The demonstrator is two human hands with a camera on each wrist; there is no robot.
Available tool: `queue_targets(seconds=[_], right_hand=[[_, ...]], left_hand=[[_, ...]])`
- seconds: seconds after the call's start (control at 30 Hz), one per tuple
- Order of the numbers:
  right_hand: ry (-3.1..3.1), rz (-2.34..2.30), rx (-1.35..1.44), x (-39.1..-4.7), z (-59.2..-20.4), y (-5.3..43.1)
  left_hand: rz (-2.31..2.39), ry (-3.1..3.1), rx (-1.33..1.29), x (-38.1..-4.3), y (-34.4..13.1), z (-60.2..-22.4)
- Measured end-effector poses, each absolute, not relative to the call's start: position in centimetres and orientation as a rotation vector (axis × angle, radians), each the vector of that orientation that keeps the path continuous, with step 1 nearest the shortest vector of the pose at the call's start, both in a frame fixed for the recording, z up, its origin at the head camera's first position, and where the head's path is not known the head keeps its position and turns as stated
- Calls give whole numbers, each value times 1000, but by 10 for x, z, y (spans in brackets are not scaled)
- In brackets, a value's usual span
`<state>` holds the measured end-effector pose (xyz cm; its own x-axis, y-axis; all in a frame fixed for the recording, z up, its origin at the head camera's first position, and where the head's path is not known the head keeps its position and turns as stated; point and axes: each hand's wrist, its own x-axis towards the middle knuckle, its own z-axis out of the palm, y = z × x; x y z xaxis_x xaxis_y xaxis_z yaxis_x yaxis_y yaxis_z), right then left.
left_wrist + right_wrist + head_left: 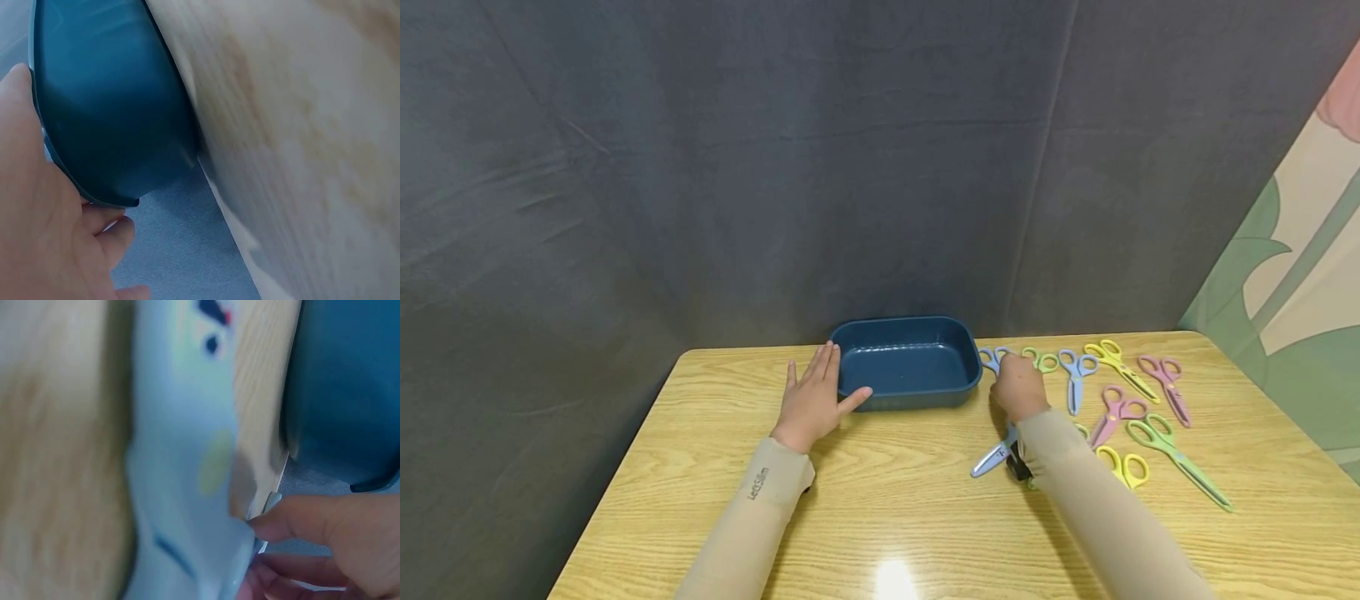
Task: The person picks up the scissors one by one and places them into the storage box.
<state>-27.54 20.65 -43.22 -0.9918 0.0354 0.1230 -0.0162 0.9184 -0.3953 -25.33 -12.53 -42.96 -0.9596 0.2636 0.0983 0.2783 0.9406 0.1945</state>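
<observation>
In the head view my left hand (pixel 811 408) rests at the left end of a dark blue plastic basin (pixel 910 402), fingers extended along its rim and thumb towards the front corner. The left wrist view shows that hand (pixel 50 219) touching the basin's rim (pixel 81 190). My right hand (pixel 1021 388) is to the right of the basin, knuckles up, pinching blue scissors by the handle; their blade (pixel 992 458) points towards the front left. In the right wrist view these scissors (pixel 181 456) loom close, thumb (pixel 294 519) at the handle. The hand hides part of them.
Several more scissors lie on the right of the wooden table (pixel 880 475): blue scissors (pixel 1077 379), pink scissors (pixel 1167 387), yellow scissors (pixel 1122 369) and green scissors (pixel 1180 461). Another blue handle (pixel 995 358) shows just beyond my right hand. A dark grey curtain (pixel 850 167) hangs behind.
</observation>
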Motion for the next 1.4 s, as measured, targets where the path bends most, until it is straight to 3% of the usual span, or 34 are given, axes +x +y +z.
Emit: queue_targets(seconds=[0.67,1.4], right_hand=[[-3015,587,-57,-279,-422,209],[-2679,655,104,-276,-385,202]], left_hand=[[-502,-3065,-399,-253,-126,-428],[-626,-3011,-422,-253,-125,-430]])
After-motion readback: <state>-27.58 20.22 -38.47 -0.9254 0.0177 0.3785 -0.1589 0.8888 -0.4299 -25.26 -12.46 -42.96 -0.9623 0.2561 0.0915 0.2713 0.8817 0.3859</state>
